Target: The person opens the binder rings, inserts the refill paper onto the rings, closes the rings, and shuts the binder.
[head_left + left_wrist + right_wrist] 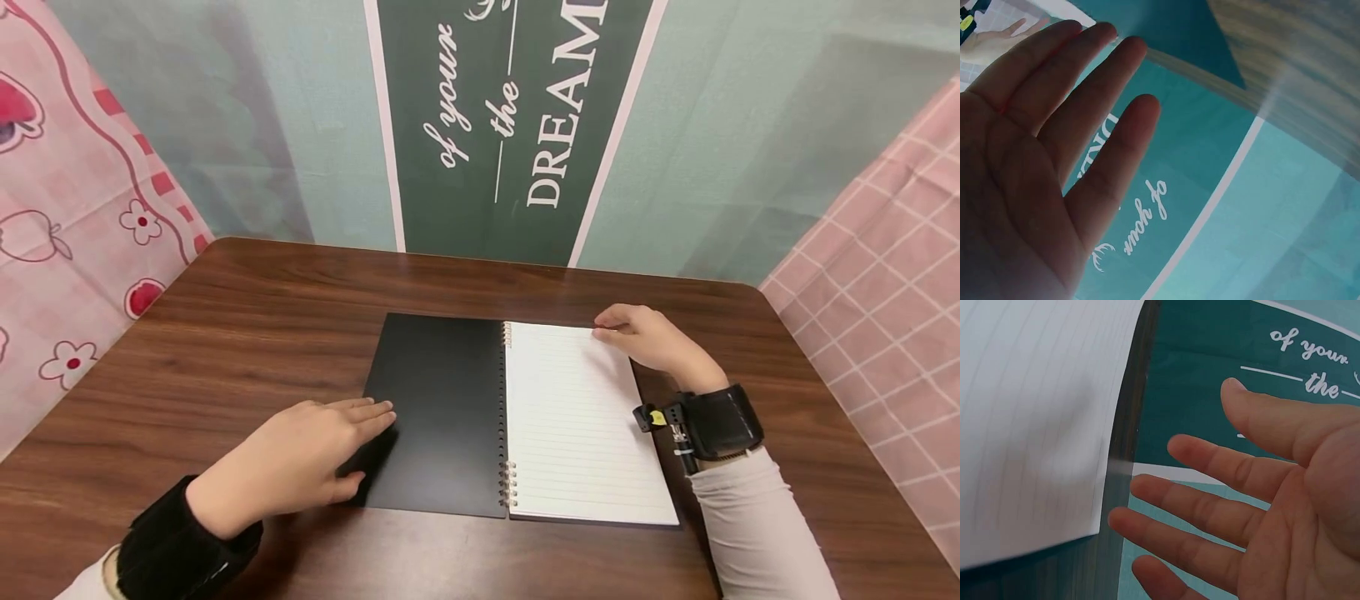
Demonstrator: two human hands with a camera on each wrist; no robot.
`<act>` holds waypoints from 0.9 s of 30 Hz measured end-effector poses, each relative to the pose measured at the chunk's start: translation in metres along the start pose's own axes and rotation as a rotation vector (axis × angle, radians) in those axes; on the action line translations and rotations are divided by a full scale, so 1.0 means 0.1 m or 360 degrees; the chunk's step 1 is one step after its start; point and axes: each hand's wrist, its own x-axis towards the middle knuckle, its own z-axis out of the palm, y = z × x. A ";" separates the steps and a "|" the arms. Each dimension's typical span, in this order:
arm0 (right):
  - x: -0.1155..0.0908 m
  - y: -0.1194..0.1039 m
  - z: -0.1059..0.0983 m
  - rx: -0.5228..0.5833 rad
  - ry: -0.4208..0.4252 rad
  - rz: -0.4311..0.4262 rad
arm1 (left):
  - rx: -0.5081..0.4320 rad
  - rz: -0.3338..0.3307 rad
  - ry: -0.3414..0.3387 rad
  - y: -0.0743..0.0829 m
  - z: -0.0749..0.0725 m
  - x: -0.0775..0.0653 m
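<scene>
A spiral notebook lies spread flat on the table, its black cover (442, 400) to the left and a white lined page (577, 417) to the right. Metal rings (511, 483) show at the top and bottom of the spine. My left hand (303, 454) is at the cover's left edge with straight fingers; the left wrist view shows its bare palm (1016, 187). By the page's upper right corner is my right hand (660, 343), its fingers spread and slightly bent in the right wrist view, with nothing in the palm (1297, 531). Whether its fingertips touch the page cannot be told.
Under the notebook is a dark brown wooden table (285, 333) with rounded far corners. A green cloth with printed words (517, 125) hangs behind it. Pink patterned cloths hang at the left (67, 208) and right (885, 275). Black bands (723, 421) wrap both wrists.
</scene>
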 end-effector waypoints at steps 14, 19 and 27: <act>-0.23 0.22 0.09 -0.0103 -0.0164 0.0008 | 0.0026 -0.0166 -0.0119 0.10 0.28 -0.16; -0.24 0.24 0.17 -0.0067 -0.0252 -0.0039 | 0.0021 -0.0359 -0.0164 0.20 0.34 -0.17; -0.20 0.19 0.28 -0.0146 -0.0372 0.0069 | 0.0220 -0.0241 -0.0001 0.27 0.44 -0.17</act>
